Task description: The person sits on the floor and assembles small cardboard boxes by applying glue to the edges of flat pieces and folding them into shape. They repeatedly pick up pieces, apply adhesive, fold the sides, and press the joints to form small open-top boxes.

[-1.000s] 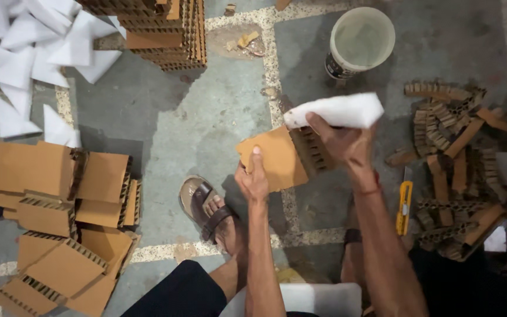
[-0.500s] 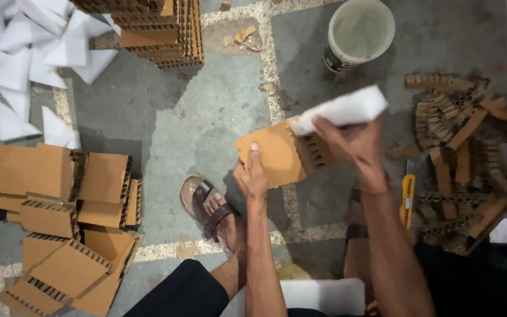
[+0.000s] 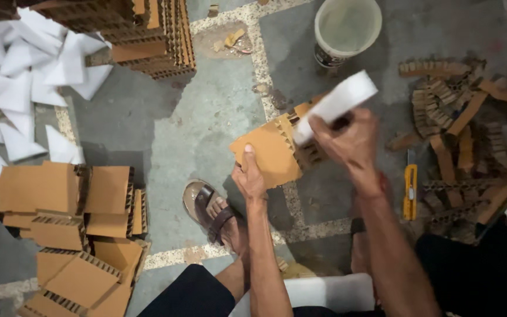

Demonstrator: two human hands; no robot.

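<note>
Grey concrete floor [image 3: 206,135], worn and stained, divided by pale inlaid joint lines into large slabs; viewed from above. Nearest the viewer, a sandalled foot [image 3: 212,214] rests on the floor just left of the forearms. Above it, the left hand [image 3: 249,176] grips the lower edge of a brown corrugated cardboard piece [image 3: 271,152], thumb laid flat on its face, fingers curled behind. The right hand [image 3: 350,141] is closed around a white foam block [image 3: 335,105], which is tilted and touches the upper right edge of the cardboard piece, held clear of the floor. Right of the right wrist, a yellow utility knife [image 3: 409,188] lies on the floor beside a heap of cardboard offcuts [image 3: 459,129]. Lower left, stacked folded cardboard pieces [image 3: 66,217]. Farther off, upper left, scattered white foam triangles [image 3: 24,82] and a tall corrugated stack [image 3: 142,35]; top centre, a pale bucket [image 3: 347,29].
</note>
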